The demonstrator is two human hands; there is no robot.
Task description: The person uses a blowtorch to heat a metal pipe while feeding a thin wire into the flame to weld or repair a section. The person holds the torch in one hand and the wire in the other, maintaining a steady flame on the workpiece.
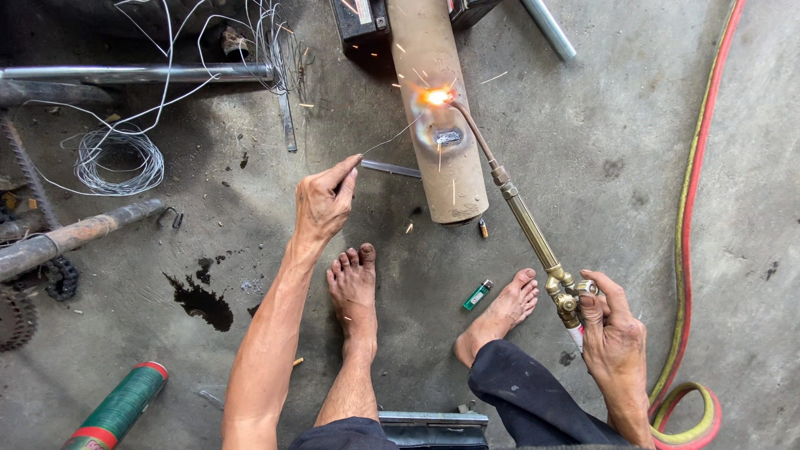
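The right hand (612, 329) grips a brass torch (533, 237), its flame on the tan metal cylinder (442, 125) lying on the floor. The left hand (323, 200) pinches a filler wire (387, 140) toward it. Sparks could likely burn the bare feet (354, 287) or ignite the green lighter (477, 295) just below the cylinder.

metal w/shop, stained concrete floor (583, 150), gas hoses (687, 250)

A shiny brass gas torch (533, 237) heats a dull, scorched tan metal pipe (437, 117) on rough, stained grey concrete floor (625, 150)
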